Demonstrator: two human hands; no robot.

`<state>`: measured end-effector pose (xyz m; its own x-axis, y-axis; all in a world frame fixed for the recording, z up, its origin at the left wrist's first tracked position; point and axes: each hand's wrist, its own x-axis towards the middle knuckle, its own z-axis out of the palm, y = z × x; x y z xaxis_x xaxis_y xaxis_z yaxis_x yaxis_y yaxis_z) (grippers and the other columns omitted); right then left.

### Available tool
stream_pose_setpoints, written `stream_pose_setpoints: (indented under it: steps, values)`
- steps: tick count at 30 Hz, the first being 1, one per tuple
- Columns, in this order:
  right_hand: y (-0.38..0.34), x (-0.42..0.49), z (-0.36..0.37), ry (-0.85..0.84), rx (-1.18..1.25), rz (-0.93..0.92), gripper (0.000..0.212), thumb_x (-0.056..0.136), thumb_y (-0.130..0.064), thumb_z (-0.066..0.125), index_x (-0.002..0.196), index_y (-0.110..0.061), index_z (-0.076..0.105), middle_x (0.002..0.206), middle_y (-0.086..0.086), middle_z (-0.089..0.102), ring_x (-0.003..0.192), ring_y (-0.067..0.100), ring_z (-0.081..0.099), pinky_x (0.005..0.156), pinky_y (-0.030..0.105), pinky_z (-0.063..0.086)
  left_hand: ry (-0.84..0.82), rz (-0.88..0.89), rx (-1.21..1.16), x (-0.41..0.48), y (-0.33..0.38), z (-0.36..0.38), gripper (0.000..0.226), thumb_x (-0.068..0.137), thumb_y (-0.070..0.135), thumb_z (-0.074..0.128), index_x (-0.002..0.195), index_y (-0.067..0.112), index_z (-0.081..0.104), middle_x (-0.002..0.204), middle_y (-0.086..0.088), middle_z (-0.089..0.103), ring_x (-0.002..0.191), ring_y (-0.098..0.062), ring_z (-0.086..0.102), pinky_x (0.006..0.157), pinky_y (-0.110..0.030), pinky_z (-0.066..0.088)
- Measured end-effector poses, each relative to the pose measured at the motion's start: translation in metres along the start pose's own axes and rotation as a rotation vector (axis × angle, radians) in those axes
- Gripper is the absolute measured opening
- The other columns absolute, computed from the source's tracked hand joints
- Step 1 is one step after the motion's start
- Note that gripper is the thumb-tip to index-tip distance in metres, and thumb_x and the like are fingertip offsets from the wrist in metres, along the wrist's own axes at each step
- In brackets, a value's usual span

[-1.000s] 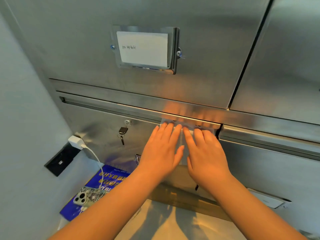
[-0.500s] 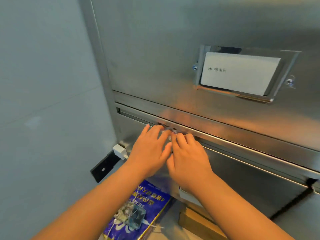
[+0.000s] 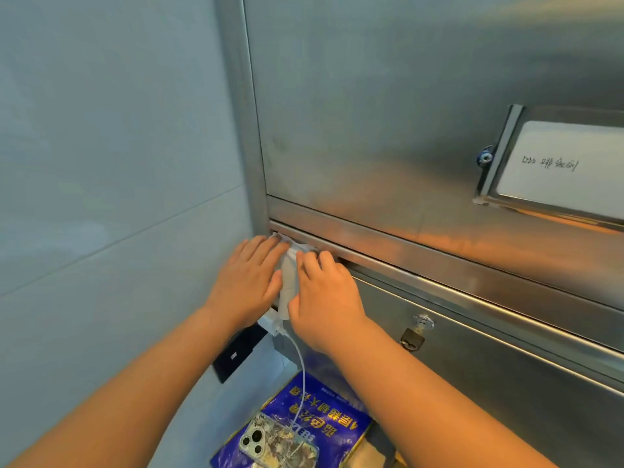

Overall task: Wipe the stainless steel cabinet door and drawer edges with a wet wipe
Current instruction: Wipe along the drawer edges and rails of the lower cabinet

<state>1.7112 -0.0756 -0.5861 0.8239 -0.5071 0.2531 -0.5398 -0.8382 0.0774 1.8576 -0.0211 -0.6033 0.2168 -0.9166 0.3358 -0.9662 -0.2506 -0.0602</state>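
A white wet wipe (image 3: 289, 275) lies draped over the left end of the drawer's top edge (image 3: 422, 275), close to the cabinet's left frame (image 3: 250, 163). My left hand (image 3: 248, 282) presses flat on the wipe's left part, fingers spread toward the edge. My right hand (image 3: 326, 298) presses on its right part, fingertips at the gap under the upper cabinet door (image 3: 371, 113). Most of the wipe is hidden beneath both hands.
A label holder (image 3: 557, 170) with a handwritten card sits on the upper door. A key (image 3: 413, 337) hangs in the drawer lock. A white charger (image 3: 270, 324) sits in a black wall socket (image 3: 236, 352); its cable runs to a phone (image 3: 277, 444) on a blue package (image 3: 324, 410). A grey wall (image 3: 118, 163) stands at left.
Both hands have slid the wipe leftward along the drawer's top edge, from near the gap between the drawers to its left end by the frame. The view has followed them left.
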Motion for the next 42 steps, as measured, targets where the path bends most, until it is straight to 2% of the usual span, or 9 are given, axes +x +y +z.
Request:
stream_pose_setpoints:
  steps: [7,11,14,19,21,25,30,35,42]
  values:
    - [0.014,-0.021,-0.006,-0.009,-0.076,0.005,0.053,0.099,-0.034,0.029,0.142,-0.004,0.025,0.132,0.011,0.037,0.111,0.025,0.036,0.094,0.035,0.037,0.023,0.042,-0.183,-0.006,0.028,-0.005,0.052,0.094,0.033,0.035,0.141,0.012,0.039,0.145,-0.009,0.038,0.135,-0.022,0.031,0.112,-0.029,0.020]
    - [0.046,-0.063,-0.011,-0.037,-0.154,-0.015,0.057,0.099,-0.034,0.026,0.144,0.000,0.020,0.133,0.013,0.037,0.108,0.028,0.036,0.092,0.039,0.036,0.021,0.141,-0.182,-0.014,0.072,-0.018,0.055,0.089,0.032,0.032,0.131,0.004,0.051,0.128,-0.016,0.052,0.121,-0.030,0.047,0.105,-0.029,0.029]
    - [0.070,-0.100,-0.014,-0.082,-0.246,-0.036,0.059,0.099,-0.031,0.021,0.144,0.006,0.014,0.137,0.019,0.034,0.114,0.034,0.037,0.098,0.044,0.034,-0.001,0.180,-0.190,-0.020,0.108,-0.025,0.058,0.088,0.035,0.028,0.134,0.007,0.049,0.129,-0.015,0.051,0.122,-0.030,0.045,0.104,-0.035,0.035]
    - [0.104,-0.162,-0.029,-0.048,-0.318,0.028,0.057,0.097,-0.031,0.030,0.139,0.007,0.033,0.132,0.019,0.047,0.109,0.032,0.045,0.097,0.043,0.039,-0.001,0.251,-0.151,-0.033,0.173,-0.033,0.057,0.087,0.037,0.031,0.133,0.009,0.052,0.126,-0.013,0.054,0.117,-0.029,0.049,0.095,-0.033,0.042]
    - [0.115,-0.182,-0.031,-0.056,-0.286,0.058,0.059,0.098,-0.034,0.028,0.141,0.006,0.029,0.134,0.019,0.043,0.113,0.033,0.042,0.101,0.043,0.035,0.023,0.276,-0.157,-0.037,0.197,-0.038,0.056,0.086,0.036,0.034,0.130,0.008,0.054,0.121,-0.014,0.058,0.112,-0.030,0.053,0.091,-0.034,0.046]
    - [0.136,-0.219,-0.037,-0.077,-0.289,0.126,0.058,0.097,-0.034,0.024,0.139,0.006,0.030,0.128,0.018,0.042,0.112,0.034,0.040,0.102,0.045,0.034,0.029,0.352,-0.140,-0.044,0.240,-0.044,0.056,0.086,0.037,0.034,0.131,0.009,0.054,0.119,-0.014,0.059,0.110,-0.031,0.054,0.098,-0.040,0.043]
    - [0.165,-0.272,-0.051,-0.157,-0.293,0.230,0.062,0.094,-0.032,0.008,0.139,0.005,0.028,0.126,0.017,0.042,0.110,0.036,0.040,0.104,0.048,0.034,0.056,0.413,-0.194,-0.053,0.297,-0.046,0.056,0.084,0.038,0.038,0.131,0.012,0.053,0.115,-0.007,0.058,0.110,-0.024,0.052,0.083,-0.029,0.049]
    - [0.184,-0.307,-0.061,-0.147,-0.370,0.317,0.060,0.089,-0.029,0.022,0.119,0.010,0.057,0.102,0.022,0.061,0.090,0.037,0.058,0.084,0.044,0.053,0.051,0.456,-0.102,-0.059,0.340,-0.045,0.058,0.083,0.041,0.037,0.130,0.012,0.054,0.115,-0.007,0.059,0.112,-0.025,0.054,0.095,-0.030,0.045]
    - [0.168,-0.287,-0.053,-0.126,-0.394,0.306,0.060,0.093,-0.027,0.018,0.128,0.012,0.045,0.110,0.023,0.053,0.097,0.039,0.051,0.095,0.047,0.043,0.067,0.412,0.008,-0.056,0.328,-0.036,0.056,0.082,0.036,0.038,0.130,0.012,0.054,0.122,-0.011,0.059,0.117,-0.029,0.054,0.103,-0.042,0.041]
